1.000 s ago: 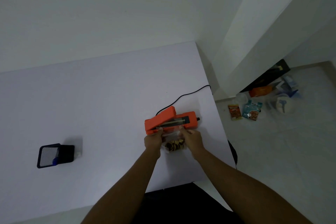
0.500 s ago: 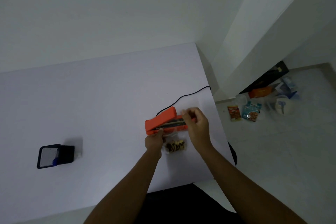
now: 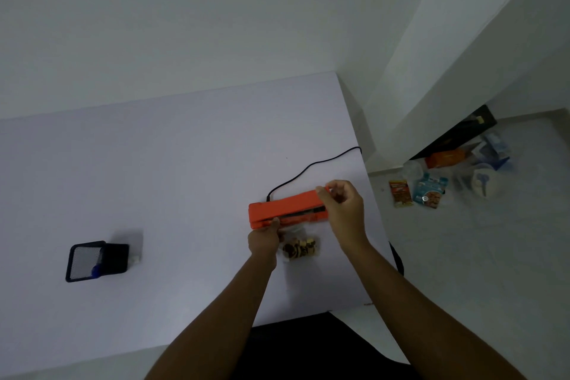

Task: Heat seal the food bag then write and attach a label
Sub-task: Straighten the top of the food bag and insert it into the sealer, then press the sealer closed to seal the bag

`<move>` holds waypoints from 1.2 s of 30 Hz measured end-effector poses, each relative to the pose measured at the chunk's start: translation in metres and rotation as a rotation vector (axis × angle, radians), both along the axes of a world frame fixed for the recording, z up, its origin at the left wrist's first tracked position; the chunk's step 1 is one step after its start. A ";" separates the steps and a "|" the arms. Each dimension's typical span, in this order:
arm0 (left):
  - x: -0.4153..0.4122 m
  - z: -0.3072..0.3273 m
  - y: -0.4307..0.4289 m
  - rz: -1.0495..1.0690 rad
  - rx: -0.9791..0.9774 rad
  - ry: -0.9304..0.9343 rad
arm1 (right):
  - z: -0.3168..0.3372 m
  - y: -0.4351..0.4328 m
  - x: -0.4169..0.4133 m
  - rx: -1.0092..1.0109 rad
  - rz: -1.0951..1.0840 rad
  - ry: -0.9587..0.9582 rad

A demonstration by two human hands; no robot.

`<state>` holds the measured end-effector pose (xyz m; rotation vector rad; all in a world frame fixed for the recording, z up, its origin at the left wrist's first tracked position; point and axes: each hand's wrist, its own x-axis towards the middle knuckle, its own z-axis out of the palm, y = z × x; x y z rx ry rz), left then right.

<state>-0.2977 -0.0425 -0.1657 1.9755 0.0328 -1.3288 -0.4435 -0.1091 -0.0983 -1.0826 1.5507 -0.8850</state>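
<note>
An orange heat sealer (image 3: 285,208) lies on the white table (image 3: 172,170) near its right edge, its lid pressed almost flat. A clear food bag (image 3: 300,248) with brown snack pieces lies just in front of it, its top edge tucked into the sealer's jaw. My left hand (image 3: 264,237) pinches the bag's left top corner at the sealer's front. My right hand (image 3: 342,207) grips the right end of the sealer's lid from above, thumb in front and fingers curled over the top.
The sealer's black cord (image 3: 311,168) runs back right and off the table edge. A black mesh pen holder (image 3: 95,261) lies tipped over at the left, a blue cap showing inside. Snack packets (image 3: 427,190) and other clutter lie on the floor to the right.
My right hand left the bag, moved up to the sealer's right end and pushed the raised lid down. My left hand stayed on the bag's corner.
</note>
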 end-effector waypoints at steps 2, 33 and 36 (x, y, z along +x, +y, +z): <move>-0.001 0.000 0.000 0.000 0.000 -0.007 | -0.011 -0.006 -0.011 0.105 -0.023 -0.045; -0.003 0.003 -0.003 -0.010 0.008 -0.032 | -0.060 -0.027 -0.042 0.649 -0.028 -0.161; -0.003 0.001 -0.002 -0.014 0.005 -0.038 | -0.062 -0.027 -0.042 0.640 -0.035 -0.155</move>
